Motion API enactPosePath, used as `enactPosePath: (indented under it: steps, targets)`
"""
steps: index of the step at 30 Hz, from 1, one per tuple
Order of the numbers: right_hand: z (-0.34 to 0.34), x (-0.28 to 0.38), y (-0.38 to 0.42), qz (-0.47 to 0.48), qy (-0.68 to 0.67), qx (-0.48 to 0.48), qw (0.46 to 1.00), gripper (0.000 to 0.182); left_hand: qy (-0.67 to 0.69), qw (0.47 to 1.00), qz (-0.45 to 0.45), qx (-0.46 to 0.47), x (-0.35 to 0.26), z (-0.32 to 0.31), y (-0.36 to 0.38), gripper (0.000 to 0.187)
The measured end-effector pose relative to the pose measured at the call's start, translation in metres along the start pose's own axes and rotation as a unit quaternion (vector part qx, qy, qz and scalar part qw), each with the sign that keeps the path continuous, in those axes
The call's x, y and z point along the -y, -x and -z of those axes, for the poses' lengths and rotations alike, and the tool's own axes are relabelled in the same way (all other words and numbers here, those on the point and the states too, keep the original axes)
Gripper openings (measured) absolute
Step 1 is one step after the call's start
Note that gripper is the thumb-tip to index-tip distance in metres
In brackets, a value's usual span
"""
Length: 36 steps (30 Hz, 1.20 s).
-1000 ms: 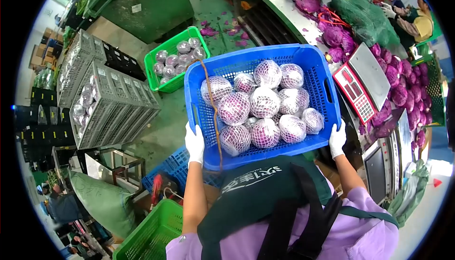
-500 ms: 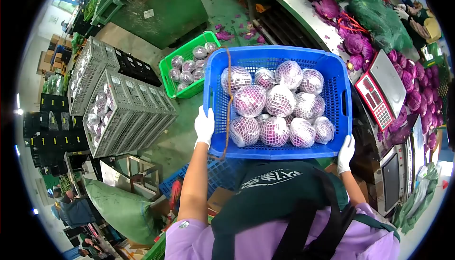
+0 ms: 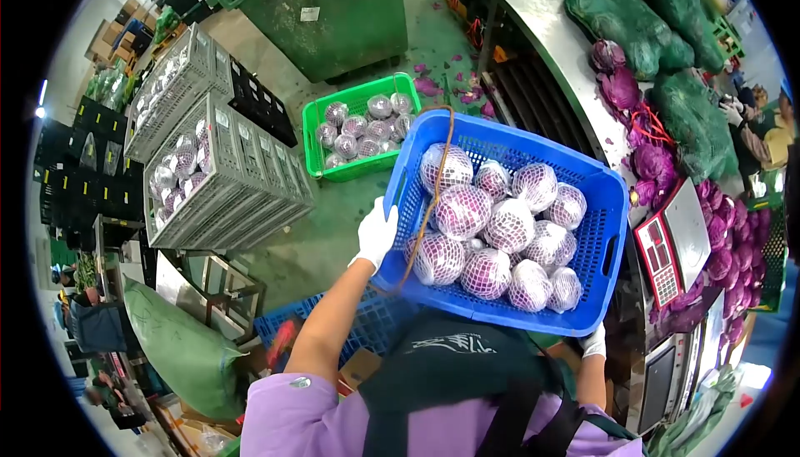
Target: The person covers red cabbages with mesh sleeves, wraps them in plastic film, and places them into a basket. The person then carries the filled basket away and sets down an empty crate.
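Note:
A blue plastic crate (image 3: 492, 314) is held up in front of my body, turned so that its right side sits lower in view. Inside lie several purple cabbages (image 3: 462, 212) in white net wrap. A brown strap (image 3: 440, 178) runs over the crate's left end. My left hand (image 3: 377, 236), in a white glove, is closed on the crate's left side. Also gloved in white, my right hand (image 3: 594, 343) grips the lower right corner, its fingers partly hidden by the crate.
A green crate (image 3: 315, 136) of wrapped cabbages stands on the floor, near stacked grey crates (image 3: 250, 178) and a green bin (image 3: 350, 36). On the right are a metal table (image 3: 542, 19), a red-framed scale (image 3: 658, 261), loose cabbages (image 3: 654, 161) and green net sacks (image 3: 621, 24).
The blue crate has rotated clockwise and shifted slightly down and right in view, with both hands still on it. Surroundings on the left have shifted as the camera turned.

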State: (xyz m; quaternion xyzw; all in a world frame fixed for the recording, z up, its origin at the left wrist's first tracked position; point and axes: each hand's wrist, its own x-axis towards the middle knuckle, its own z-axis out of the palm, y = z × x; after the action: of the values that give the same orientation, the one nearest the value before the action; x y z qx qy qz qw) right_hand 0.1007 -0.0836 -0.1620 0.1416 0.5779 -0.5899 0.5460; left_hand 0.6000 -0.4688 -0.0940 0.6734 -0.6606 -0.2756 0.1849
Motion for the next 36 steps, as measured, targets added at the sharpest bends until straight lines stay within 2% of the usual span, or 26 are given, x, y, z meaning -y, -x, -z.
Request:
enactPosePath:
  steps: [2,3,4,5,9,12,14,15,16,17,18,19,20,22,24,28,30,32,34,36]
  targets:
    - [0.042,-0.017,-0.03,0.097,0.154,-0.076,0.98,0.043,-0.006,1.0,0.014,0.006,-0.005,0.004,0.0,0.039]
    - [0.042,-0.018,-0.025,0.186,0.31,-0.04,0.932,0.042,-0.008,1.0,0.018,0.004,-0.001,0.003,0.001,0.04]
    - [0.02,-0.021,-0.022,0.099,0.01,-0.133,0.986,0.038,-0.011,1.0,0.019,-0.002,0.003,0.0,0.001,0.041]
    - [0.019,-0.023,-0.026,0.093,-0.025,-0.161,0.982,0.038,-0.01,0.999,0.042,0.01,0.001,0.003,0.002,0.042]
    - [0.02,-0.036,-0.044,0.143,0.043,-0.245,0.958,0.041,-0.017,0.997,0.072,0.026,0.0,0.014,0.001,0.043]
    - [0.034,-0.04,-0.051,0.193,0.219,-0.3,0.908,0.044,-0.036,0.997,0.072,0.021,0.011,0.019,0.001,0.042]
    - [0.043,-0.029,-0.044,0.244,0.349,-0.311,0.85,0.048,-0.061,0.995,0.076,0.017,0.014,0.023,-0.005,0.04]
    - [0.047,-0.037,-0.053,0.358,0.361,-0.404,0.761,0.064,-0.067,0.995,0.07,0.015,0.016,0.025,-0.008,0.039]
    - [0.058,-0.03,-0.06,0.458,0.358,-0.449,0.679,0.065,-0.076,0.995,0.063,0.014,0.018,0.026,-0.011,0.038]
    - [0.057,-0.011,-0.033,0.407,0.333,-0.437,0.73,0.066,-0.086,0.994,0.061,0.012,0.016,0.028,-0.012,0.037]
    - [0.029,0.007,-0.005,0.4,0.38,-0.407,0.728,0.066,-0.099,0.993,0.059,0.011,0.016,0.031,-0.013,0.037]
    - [-0.027,0.024,0.041,0.386,0.444,-0.359,0.725,0.066,-0.114,0.992,0.048,0.005,0.024,0.028,-0.015,0.036]
    - [-0.047,0.03,0.058,0.297,0.429,-0.322,0.79,0.063,-0.125,0.991,0.041,0.001,0.03,0.024,-0.016,0.036]
    - [-0.099,0.031,0.088,0.34,0.564,-0.324,0.68,0.048,-0.112,0.993,0.029,0.011,0.026,0.023,-0.017,0.034]
    - [-0.141,0.021,0.103,0.401,0.617,-0.271,0.621,0.041,-0.107,0.994,0.036,-0.005,0.024,0.022,-0.015,0.032]
    - [-0.156,-0.018,0.072,0.346,0.767,-0.186,0.507,0.036,-0.108,0.994,0.033,0.002,0.021,0.024,-0.013,0.033]
    - [-0.165,-0.02,0.063,0.321,0.794,-0.19,0.479,0.037,-0.099,0.994,0.037,0.007,0.019,0.027,-0.011,0.034]
    - [-0.162,-0.003,0.06,0.278,0.808,-0.148,0.498,0.039,-0.095,0.994,0.051,0.021,0.018,0.027,-0.012,0.039]
    - [-0.178,0.032,0.068,0.305,0.76,-0.197,0.54,0.032,-0.074,0.995,0.054,0.033,0.025,0.027,-0.016,0.044]
    - [-0.177,0.059,0.044,0.439,0.605,-0.314,0.585,0.036,-0.024,0.998,0.047,0.04,0.034,0.023,-0.02,0.057]
